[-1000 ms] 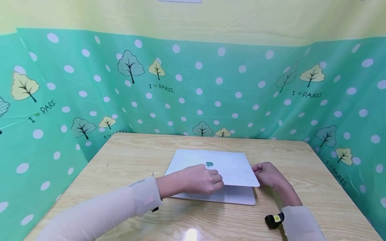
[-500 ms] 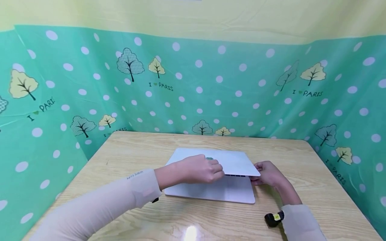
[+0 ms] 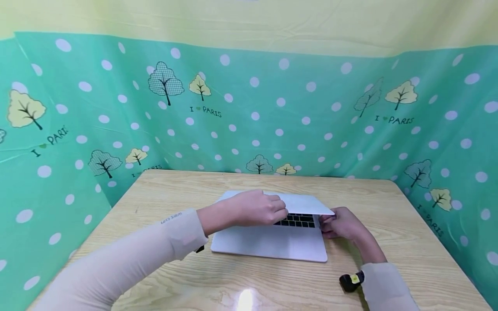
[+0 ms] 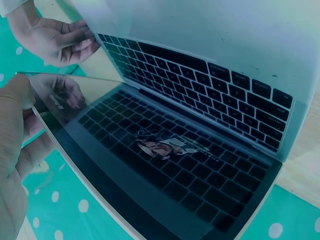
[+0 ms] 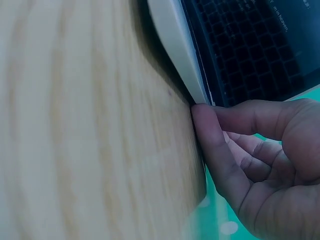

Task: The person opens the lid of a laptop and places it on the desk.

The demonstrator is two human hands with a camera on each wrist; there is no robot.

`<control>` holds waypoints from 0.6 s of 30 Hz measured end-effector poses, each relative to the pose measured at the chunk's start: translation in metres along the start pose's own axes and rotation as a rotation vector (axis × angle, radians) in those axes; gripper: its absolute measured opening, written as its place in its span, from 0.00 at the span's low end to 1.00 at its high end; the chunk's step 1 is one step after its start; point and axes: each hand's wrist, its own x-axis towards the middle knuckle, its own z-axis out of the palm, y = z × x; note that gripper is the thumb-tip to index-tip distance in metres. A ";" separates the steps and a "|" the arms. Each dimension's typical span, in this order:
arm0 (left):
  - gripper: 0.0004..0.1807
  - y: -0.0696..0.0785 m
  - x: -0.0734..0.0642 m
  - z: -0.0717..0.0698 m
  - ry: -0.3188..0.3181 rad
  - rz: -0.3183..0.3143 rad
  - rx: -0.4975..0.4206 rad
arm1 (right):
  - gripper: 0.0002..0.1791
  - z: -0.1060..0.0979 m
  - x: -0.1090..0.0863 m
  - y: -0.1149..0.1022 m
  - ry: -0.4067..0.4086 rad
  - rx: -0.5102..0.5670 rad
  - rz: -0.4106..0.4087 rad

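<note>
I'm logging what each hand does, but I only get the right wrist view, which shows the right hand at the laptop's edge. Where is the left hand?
Observer: In the head view, the left hand is at the near edge of the lid, gripping it.

Operator: Thanks. From my angle I can't judge how far the laptop is open. Is the lid standing upright?

Observer: No. The head view shows it only partly open, sloping over the far part of the keyboard, with some black keys showing below its near edge.
</note>
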 end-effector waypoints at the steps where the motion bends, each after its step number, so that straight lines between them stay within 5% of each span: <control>1: 0.05 -0.001 0.000 0.000 0.004 -0.002 -0.001 | 0.08 0.000 0.000 0.000 0.001 0.003 0.002; 18: 0.08 -0.022 0.003 -0.005 0.000 -0.028 -0.026 | 0.17 0.000 -0.002 -0.002 0.009 0.010 0.006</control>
